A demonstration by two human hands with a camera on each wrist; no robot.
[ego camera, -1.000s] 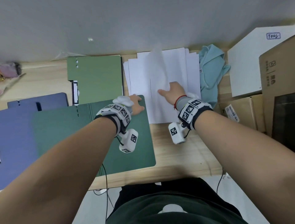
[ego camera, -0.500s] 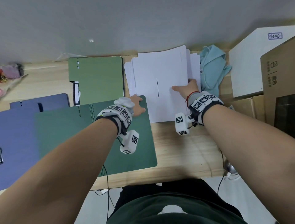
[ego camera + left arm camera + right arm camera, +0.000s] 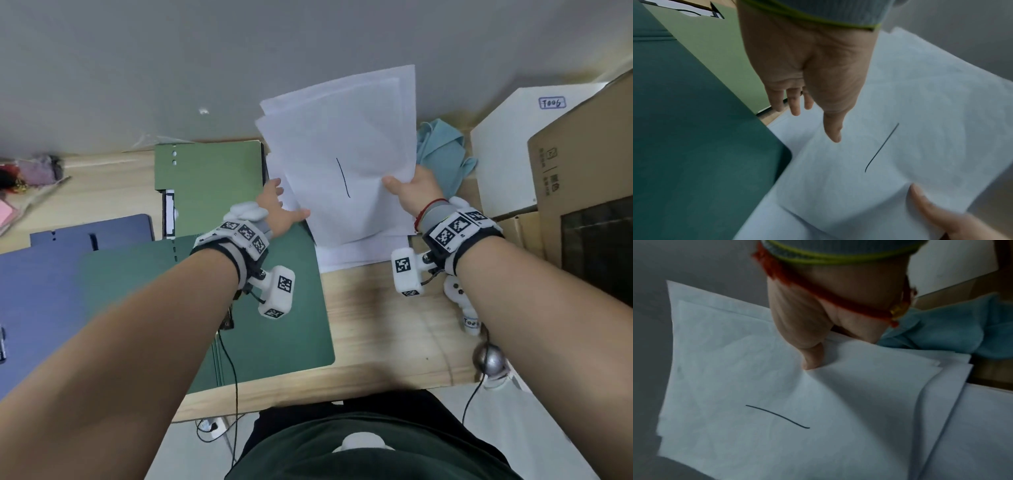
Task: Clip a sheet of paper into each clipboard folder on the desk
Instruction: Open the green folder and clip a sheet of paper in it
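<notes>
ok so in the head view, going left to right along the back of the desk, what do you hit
pink and purple clutter → light green clipboard folder → lifted white sheets pinched by the right hand → light blue cloth → white box → cardboard box

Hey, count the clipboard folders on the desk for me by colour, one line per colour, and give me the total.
Light green folder: 1
Dark green folder: 1
Blue folder: 1, perhaps 2; a blue edge behind it may be a separate one.
Total: 3 sure, possibly 4.
</notes>
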